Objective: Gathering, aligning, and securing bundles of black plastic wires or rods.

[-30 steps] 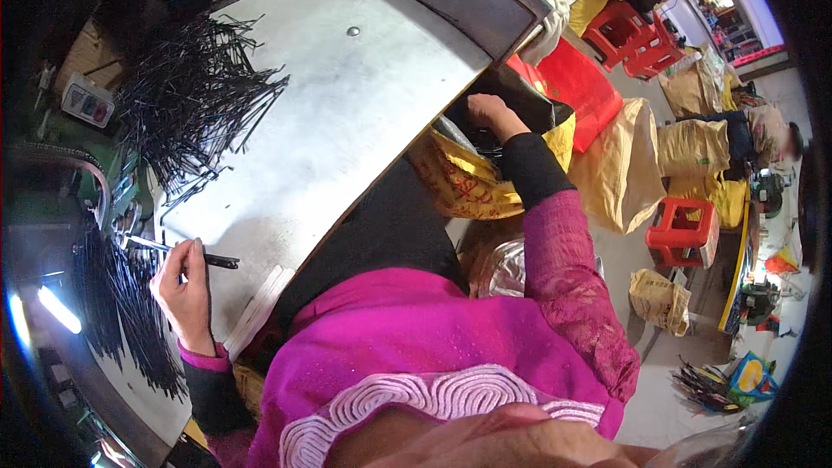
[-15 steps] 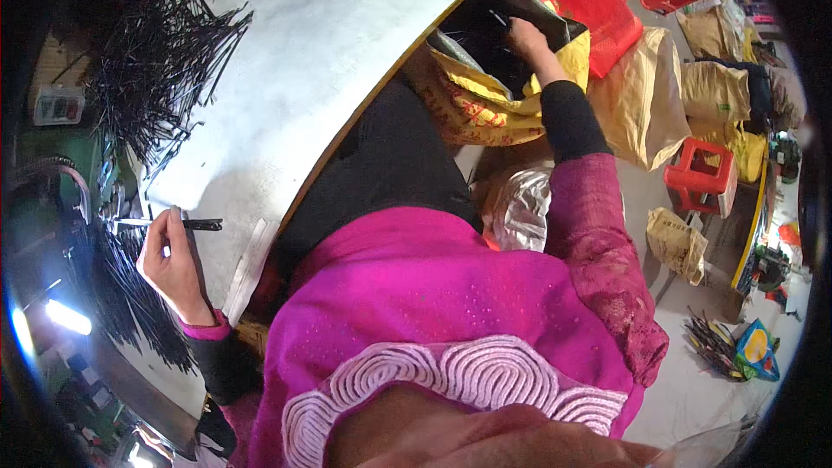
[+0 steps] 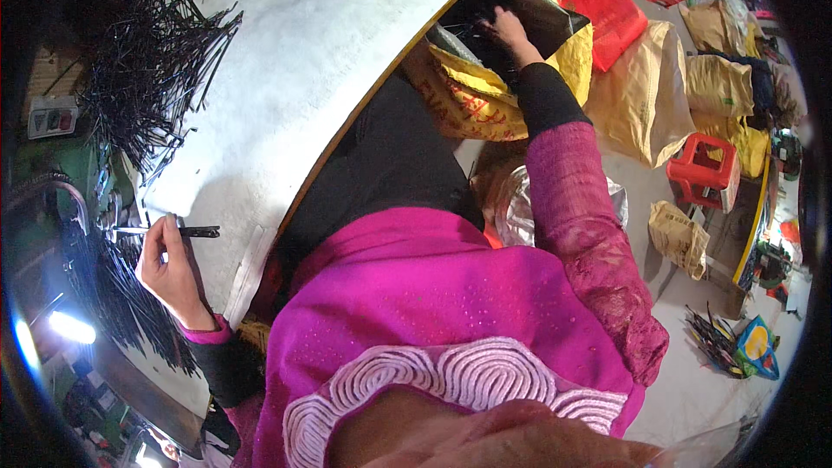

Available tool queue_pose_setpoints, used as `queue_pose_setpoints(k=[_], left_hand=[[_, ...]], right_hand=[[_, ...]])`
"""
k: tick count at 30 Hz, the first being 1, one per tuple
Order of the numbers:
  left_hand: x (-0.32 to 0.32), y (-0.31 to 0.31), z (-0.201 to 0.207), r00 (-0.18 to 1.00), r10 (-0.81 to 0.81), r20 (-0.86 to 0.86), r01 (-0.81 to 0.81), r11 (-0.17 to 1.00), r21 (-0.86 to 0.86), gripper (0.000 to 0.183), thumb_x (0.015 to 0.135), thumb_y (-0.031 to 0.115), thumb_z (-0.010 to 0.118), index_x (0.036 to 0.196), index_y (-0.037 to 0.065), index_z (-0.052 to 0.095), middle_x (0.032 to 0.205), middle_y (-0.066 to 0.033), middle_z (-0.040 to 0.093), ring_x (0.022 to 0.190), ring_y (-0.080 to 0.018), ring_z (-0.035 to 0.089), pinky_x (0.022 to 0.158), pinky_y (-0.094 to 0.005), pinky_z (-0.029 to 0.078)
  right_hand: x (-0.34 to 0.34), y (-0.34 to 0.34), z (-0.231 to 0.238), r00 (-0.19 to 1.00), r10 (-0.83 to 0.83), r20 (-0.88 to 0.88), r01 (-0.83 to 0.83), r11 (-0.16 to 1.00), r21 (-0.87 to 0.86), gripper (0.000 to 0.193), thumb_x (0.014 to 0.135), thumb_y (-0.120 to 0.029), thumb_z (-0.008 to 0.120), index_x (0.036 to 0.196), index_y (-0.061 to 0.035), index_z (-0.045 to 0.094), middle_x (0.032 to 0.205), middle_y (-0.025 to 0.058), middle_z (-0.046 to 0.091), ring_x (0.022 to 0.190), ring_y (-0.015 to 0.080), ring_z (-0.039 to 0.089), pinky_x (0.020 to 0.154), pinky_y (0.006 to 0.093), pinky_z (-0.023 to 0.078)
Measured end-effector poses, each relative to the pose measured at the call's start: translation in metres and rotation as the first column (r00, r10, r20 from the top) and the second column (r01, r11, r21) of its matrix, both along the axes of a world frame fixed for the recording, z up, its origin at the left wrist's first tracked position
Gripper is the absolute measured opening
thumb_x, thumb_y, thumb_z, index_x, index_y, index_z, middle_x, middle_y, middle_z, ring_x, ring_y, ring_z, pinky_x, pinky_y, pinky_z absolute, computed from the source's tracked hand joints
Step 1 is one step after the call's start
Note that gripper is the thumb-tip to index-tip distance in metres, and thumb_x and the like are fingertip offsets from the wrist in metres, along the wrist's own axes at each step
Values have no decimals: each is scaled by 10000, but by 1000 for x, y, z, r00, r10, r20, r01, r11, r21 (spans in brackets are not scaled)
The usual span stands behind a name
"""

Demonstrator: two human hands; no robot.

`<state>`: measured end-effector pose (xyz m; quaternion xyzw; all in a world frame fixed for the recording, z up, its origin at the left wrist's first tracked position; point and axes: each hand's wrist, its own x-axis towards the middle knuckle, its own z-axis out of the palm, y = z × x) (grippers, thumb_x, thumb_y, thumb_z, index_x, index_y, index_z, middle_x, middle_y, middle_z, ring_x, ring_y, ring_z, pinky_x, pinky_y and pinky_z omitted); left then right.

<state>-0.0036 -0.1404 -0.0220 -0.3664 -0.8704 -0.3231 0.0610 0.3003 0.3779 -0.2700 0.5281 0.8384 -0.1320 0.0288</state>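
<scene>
Your right hand (image 3: 511, 31) now nearer the table (image 3: 286, 61), inside yellow sack (image 3: 472, 113), finger grip unclear; left hand (image 3: 169, 273) still pinches black strip (image 3: 202, 231), work there seemingly paused

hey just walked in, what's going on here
A person's left hand pinches a slim black strip-like piece over the white tabletop. The right hand reaches into the mouth of a yellow sack with a dark lining; whether it grips anything is unclear. A tangled pile of thin black strips lies farther along the tabletop, and a longer black bundle lies left of the left hand.
</scene>
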Motion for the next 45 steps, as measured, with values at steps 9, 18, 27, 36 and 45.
queue_pose_setpoints(k=[9, 18, 27, 36, 45], left_hand=[[-3, 1, -2, 1000, 2, -11, -2, 1000, -10, 161, 837, 95, 627, 900, -52, 635, 695, -43, 609, 601, -66, 489, 571, -209, 407], [-1, -5, -2, 998, 63, 32, -62, 997, -36, 150, 842, 90, 617, 885, -53, 631, 711, -51, 622, 626, -66, 502, 586, -209, 412], [-1, -5, -2, 997, 74, 26, -72, 996, -50, 146, 845, 88, 613, 874, -54, 630, 723, -47, 624, 642, -76, 507, 603, -218, 420], [3, -3, 2, 976, 152, 154, -146, 988, -44, 152, 847, 97, 620, 871, -53, 631, 714, -32, 612, 632, -72, 496, 587, -214, 415], [-2, -3, -4, 994, 74, 82, -74, 997, -2, 146, 842, 91, 619, 871, -51, 633, 733, -49, 631, 642, -74, 512, 608, -212, 421]], right_hand=[[42, 55, -79, 987, 56, -148, -88, 971, -223, 437, 773, -348, 614, 935, 58, 591, 897, 265, 617, 879, 390, 601, 710, 413, 491], [-22, 43, -33, 930, 361, 73, -345, 924, -166, 399, 808, -380, 554, 819, 10, 641, 859, 252, 609, 793, 387, 600, 660, 442, 474], [-23, 33, -31, 954, 257, 153, -222, 952, -211, 386, 857, -361, 466, 946, -19, 620, 1009, 213, 606, 966, 369, 573, 797, 438, 479], [-35, 26, -23, 937, 260, 232, -232, 962, -144, 348, 817, -389, 509, 929, -88, 642, 1010, 182, 617, 964, 346, 584, 768, 420, 495], [-22, 33, -44, 972, 183, 144, -180, 983, -35, 483, 797, -500, 529, 929, -48, 634, 973, 196, 620, 900, 362, 599, 730, 437, 497]])
